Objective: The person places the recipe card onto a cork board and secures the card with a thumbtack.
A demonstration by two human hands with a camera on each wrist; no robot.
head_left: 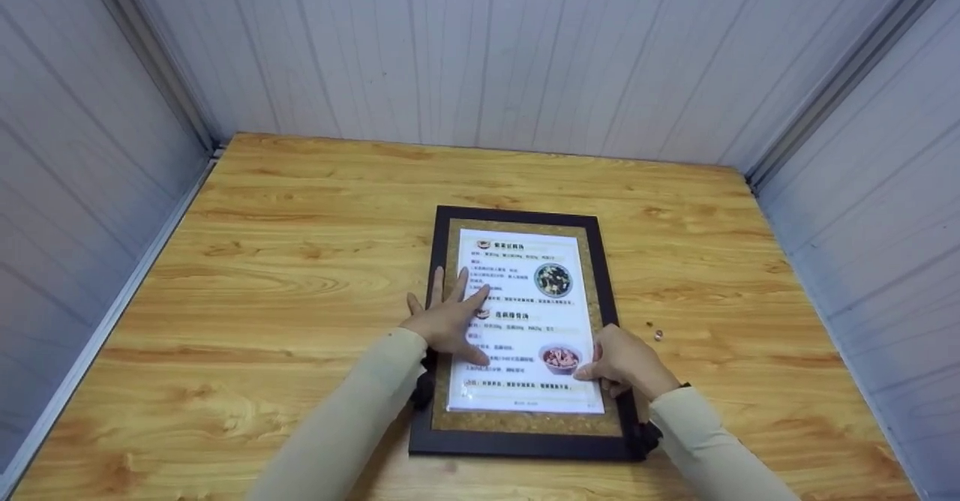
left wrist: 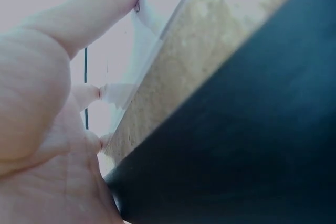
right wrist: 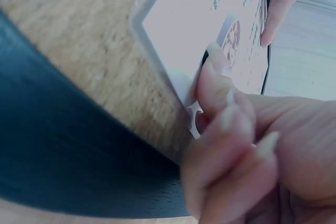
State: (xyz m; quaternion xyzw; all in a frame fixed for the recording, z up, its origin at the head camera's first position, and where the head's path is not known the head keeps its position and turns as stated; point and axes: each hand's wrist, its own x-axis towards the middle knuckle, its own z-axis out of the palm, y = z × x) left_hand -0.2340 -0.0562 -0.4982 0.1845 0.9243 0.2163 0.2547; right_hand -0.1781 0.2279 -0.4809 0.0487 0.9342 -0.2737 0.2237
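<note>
A laminated recipe sheet (head_left: 517,403) with printed text and two food photos lies on a cork board (head_left: 525,422) inside a black frame (head_left: 525,445). My left hand (head_left: 448,326) rests on the sheet's left side with its fingers spread, and the thumb (left wrist: 113,1) touches the sheet in the left wrist view. On the other side, my right hand (head_left: 626,358) pinches the sheet's right edge near the lower photo. In the right wrist view the thumb (right wrist: 212,85) lies on top of that edge, and the other fingers (right wrist: 226,166) are curled beside it.
Two tiny objects, one of them a shiny bead-like piece (head_left: 658,334), lie on the wood-grain table (head_left: 300,261) to the right of the frame. Pale panelled walls (head_left: 480,51) enclose the table at the back and both sides.
</note>
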